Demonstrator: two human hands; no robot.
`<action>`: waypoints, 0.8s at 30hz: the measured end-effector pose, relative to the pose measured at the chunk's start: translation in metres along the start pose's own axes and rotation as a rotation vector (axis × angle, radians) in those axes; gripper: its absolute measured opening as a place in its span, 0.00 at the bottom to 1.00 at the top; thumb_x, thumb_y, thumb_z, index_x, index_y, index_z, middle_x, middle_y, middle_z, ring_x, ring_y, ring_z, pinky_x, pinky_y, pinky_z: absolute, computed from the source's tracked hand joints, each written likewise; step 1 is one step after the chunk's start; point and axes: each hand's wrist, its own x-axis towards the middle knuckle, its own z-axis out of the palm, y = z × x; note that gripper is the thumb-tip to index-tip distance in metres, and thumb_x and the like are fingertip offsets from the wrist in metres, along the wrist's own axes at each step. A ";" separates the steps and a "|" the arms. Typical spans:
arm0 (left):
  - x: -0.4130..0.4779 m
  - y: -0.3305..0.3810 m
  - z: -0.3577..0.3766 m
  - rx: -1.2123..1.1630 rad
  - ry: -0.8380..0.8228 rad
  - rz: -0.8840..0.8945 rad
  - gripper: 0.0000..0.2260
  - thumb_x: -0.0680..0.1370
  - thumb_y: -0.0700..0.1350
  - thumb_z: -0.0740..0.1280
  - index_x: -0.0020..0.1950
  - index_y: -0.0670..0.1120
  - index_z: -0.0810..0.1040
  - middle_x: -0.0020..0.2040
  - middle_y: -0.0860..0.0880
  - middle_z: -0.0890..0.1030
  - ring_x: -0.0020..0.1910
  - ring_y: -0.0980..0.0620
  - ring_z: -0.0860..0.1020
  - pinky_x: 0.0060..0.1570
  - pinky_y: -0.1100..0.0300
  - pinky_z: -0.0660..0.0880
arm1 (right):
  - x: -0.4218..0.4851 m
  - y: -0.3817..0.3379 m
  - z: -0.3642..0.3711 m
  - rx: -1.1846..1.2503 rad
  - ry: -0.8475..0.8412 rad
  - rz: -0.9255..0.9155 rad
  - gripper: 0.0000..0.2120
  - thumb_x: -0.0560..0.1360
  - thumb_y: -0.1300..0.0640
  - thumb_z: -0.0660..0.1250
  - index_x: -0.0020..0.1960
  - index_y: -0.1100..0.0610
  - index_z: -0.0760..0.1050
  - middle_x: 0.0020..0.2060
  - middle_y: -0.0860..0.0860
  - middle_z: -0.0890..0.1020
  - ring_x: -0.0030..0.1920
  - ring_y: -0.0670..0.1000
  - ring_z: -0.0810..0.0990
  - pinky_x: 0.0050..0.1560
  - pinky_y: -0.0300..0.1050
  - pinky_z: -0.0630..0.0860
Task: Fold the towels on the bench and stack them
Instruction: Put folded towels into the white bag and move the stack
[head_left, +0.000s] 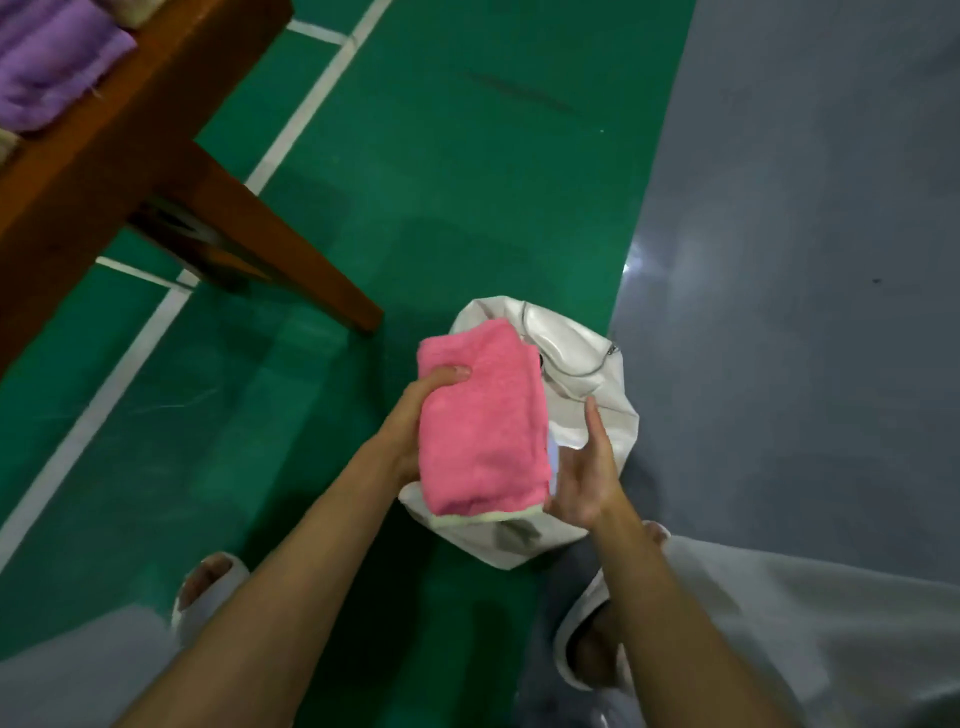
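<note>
Your left grip (410, 421) grasps the folded pink towel (483, 421), thumb pressed on its top face at the left edge and fingers hidden beneath, holding it in the air above a white bag (587, 358) on the green floor (467, 182). Your right grip (582, 478) is released, fingers straight, just beside the towel's near right corner. A folded purple towel (47, 67) lies on the desk (130, 119), well apart at upper left.
</note>
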 end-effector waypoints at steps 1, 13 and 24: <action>0.010 0.000 -0.001 0.043 -0.030 -0.032 0.13 0.73 0.47 0.72 0.54 0.41 0.79 0.39 0.44 0.84 0.37 0.47 0.84 0.42 0.56 0.80 | 0.012 -0.003 -0.003 -0.042 0.019 0.019 0.47 0.67 0.23 0.68 0.72 0.58 0.76 0.68 0.60 0.79 0.68 0.63 0.78 0.71 0.64 0.71; 0.136 -0.055 -0.022 0.218 0.051 0.038 0.40 0.61 0.50 0.87 0.69 0.41 0.77 0.60 0.37 0.84 0.58 0.38 0.84 0.57 0.37 0.81 | 0.079 -0.013 -0.026 -0.332 0.145 -0.038 0.27 0.63 0.52 0.83 0.58 0.59 0.80 0.50 0.56 0.86 0.54 0.57 0.83 0.54 0.53 0.79; 0.114 -0.071 -0.067 1.871 0.608 0.457 0.22 0.74 0.46 0.75 0.62 0.46 0.68 0.61 0.45 0.72 0.53 0.46 0.75 0.39 0.54 0.73 | 0.104 0.025 -0.063 -0.239 0.331 -0.071 0.15 0.76 0.53 0.73 0.49 0.64 0.74 0.34 0.57 0.82 0.41 0.56 0.77 0.27 0.42 0.79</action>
